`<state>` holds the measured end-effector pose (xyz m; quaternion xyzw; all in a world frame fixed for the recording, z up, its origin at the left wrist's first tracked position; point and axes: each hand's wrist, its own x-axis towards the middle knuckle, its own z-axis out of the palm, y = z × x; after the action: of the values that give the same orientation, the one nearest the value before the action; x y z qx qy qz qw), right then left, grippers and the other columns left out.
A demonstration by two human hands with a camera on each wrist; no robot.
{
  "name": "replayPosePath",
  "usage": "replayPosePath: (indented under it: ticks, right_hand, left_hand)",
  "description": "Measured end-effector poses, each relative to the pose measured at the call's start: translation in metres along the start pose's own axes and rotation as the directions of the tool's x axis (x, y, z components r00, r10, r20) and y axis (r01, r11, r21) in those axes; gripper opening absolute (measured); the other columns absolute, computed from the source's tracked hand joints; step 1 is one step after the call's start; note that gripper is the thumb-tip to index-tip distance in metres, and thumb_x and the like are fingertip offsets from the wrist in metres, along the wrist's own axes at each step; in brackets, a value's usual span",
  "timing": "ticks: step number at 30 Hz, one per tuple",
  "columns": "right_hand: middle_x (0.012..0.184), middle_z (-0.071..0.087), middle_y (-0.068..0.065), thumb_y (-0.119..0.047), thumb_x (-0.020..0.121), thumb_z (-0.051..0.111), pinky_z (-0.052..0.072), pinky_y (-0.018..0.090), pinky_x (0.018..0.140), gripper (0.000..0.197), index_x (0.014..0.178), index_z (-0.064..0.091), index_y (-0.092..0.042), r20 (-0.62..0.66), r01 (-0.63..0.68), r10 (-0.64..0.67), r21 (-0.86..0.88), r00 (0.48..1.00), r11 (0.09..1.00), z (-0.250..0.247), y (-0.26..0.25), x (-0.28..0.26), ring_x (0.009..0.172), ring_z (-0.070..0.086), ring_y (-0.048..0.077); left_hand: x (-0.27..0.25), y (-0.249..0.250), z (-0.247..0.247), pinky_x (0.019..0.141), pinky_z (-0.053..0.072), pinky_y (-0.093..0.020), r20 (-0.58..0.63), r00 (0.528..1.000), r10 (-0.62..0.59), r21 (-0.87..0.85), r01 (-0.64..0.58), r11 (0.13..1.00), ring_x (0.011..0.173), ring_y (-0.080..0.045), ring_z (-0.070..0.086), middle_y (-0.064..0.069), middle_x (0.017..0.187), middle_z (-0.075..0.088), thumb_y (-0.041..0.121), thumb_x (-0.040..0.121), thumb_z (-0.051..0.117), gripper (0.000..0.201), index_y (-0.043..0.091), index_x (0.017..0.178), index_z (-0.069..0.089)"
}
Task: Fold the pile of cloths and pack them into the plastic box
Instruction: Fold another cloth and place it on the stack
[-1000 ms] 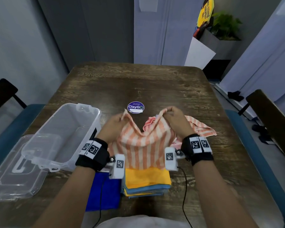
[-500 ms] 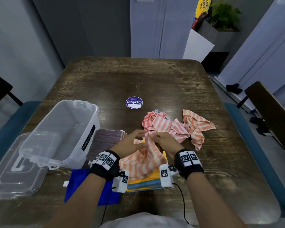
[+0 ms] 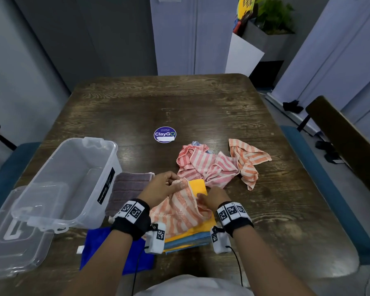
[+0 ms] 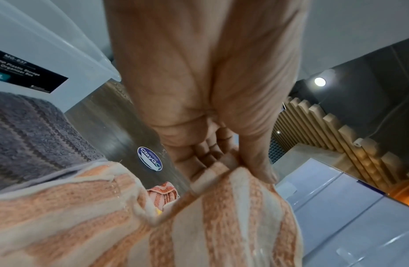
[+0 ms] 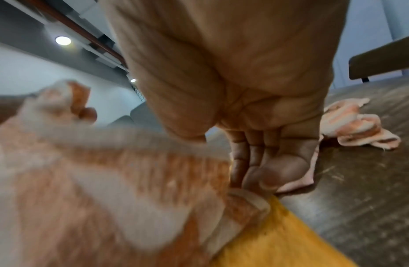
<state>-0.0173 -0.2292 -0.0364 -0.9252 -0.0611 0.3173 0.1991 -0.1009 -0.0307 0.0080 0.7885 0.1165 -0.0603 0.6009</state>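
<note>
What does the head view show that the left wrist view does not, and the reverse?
Only the head view: the right hand, the box lid and the blue cloth. Only the left wrist view: the palm side of the left hand, its thumb and fingers pinching an edge of the orange striped cloth. Both: that cloth, the plastic box, the grey towel, the ClayGo sticker.

an orange-striped cloth is draping, one corner raised, over the folded stack just right of the clear plastic box, which is standing upright and open; crumpled striped cloths are lying farther right.
</note>
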Motion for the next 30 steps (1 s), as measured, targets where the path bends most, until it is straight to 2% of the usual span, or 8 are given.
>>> replayPosePath:
  ticks: [4,7,13,16,20,23,27,30]
  right_hand:
    - [0.076,0.056,0.006,-0.046,0.088,0.068,0.04,0.029,0.06,0.044,0.066,0.044,-0.015,0.004,-0.006,0.005,0.053,1.0,0.999,0.016,0.006,0.005,0.069,0.054,0.021]
    - [0.059,0.048,0.0,-0.029,0.091,0.066,0.034,0.027,0.053,0.042,0.058,0.042,-0.015,-0.055,0.102,-0.096,0.125,0.994,0.987,0.015,0.005,0.0,0.056,0.046,0.013]
    - [0.076,0.062,-0.003,-0.027,0.096,0.065,0.045,0.025,0.065,0.013,0.087,0.062,-0.018,-0.248,0.39,-0.306,0.479,0.919,0.786,-0.003,-0.018,-0.018,0.07,0.056,0.01]
    - [0.077,0.066,-0.007,-0.02,0.097,0.063,0.048,0.029,0.072,0.01,0.091,0.068,-0.026,-0.306,0.489,-0.382,0.523,0.872,0.698,-0.015,-0.031,-0.018,0.074,0.06,0.008]
    - [0.084,0.072,0.01,-0.019,0.099,0.062,0.054,0.045,0.07,0.013,0.097,0.073,-0.013,-0.344,0.534,-0.408,0.558,0.846,0.636,-0.028,-0.043,-0.02,0.074,0.063,0.018]
    - [0.084,0.073,0.007,-0.02,0.099,0.063,0.053,0.037,0.067,0.015,0.095,0.074,-0.01,-0.369,0.554,-0.415,0.588,0.832,0.588,-0.035,-0.047,-0.024,0.073,0.063,0.015]
    - [0.089,0.075,0.008,-0.025,0.099,0.062,0.055,0.045,0.079,0.018,0.096,0.076,-0.014,-0.385,0.572,-0.425,0.602,0.819,0.558,-0.039,-0.049,-0.023,0.082,0.069,0.023]
    - [0.09,0.075,0.007,-0.024,0.101,0.058,0.055,0.048,0.082,0.019,0.097,0.075,-0.015,-0.398,0.576,-0.416,0.586,0.817,0.57,-0.039,-0.05,-0.022,0.086,0.069,0.027]
  left_hand:
    - [-0.001,0.008,0.001,0.062,0.05,-0.032,-0.031,1.0,-0.003,-0.099,0.0,0.995,0.069,-0.016,0.062,-0.009,0.083,0.071,0.034,0.083,0.079,0.033,0.009,0.101,0.066]
    - [-0.001,0.012,-0.003,0.073,0.049,-0.029,-0.045,0.999,0.031,-0.124,-0.037,0.992,0.076,-0.013,0.063,-0.014,0.087,0.073,0.03,0.086,0.076,0.03,0.007,0.102,0.067]
    - [0.0,0.02,-0.008,0.069,0.054,-0.022,-0.011,0.998,0.062,-0.146,-0.062,0.987,0.077,-0.012,0.068,-0.003,0.086,0.075,0.015,0.094,0.069,0.023,0.012,0.114,0.059]
    - [0.004,0.026,-0.009,0.063,0.049,-0.022,-0.042,0.996,0.075,-0.108,-0.079,0.991,0.068,-0.011,0.065,0.001,0.078,0.073,0.025,0.091,0.072,0.019,0.015,0.099,0.058]
    - [0.01,0.024,-0.012,0.061,0.042,-0.026,-0.09,0.984,0.151,-0.052,-0.156,0.986,0.067,-0.01,0.052,0.004,0.072,0.06,0.037,0.095,0.066,0.022,0.024,0.079,0.059]
    - [0.013,0.022,-0.016,0.067,0.043,-0.033,-0.078,0.976,0.205,0.039,-0.202,0.979,0.07,-0.01,0.051,0.003,0.076,0.057,0.044,0.099,0.057,0.037,0.009,0.087,0.062]
    - [0.01,0.025,-0.019,0.081,0.046,-0.03,-0.033,0.969,0.245,0.219,-0.232,0.948,0.085,-0.01,0.06,-0.001,0.092,0.064,0.049,0.102,0.043,0.039,0.023,0.106,0.072]
    - [0.004,0.034,-0.019,0.086,0.046,-0.028,-0.021,0.97,0.241,0.211,-0.231,0.95,0.082,-0.003,0.057,0.005,0.087,0.057,0.032,0.107,0.043,0.03,0.028,0.123,0.068]
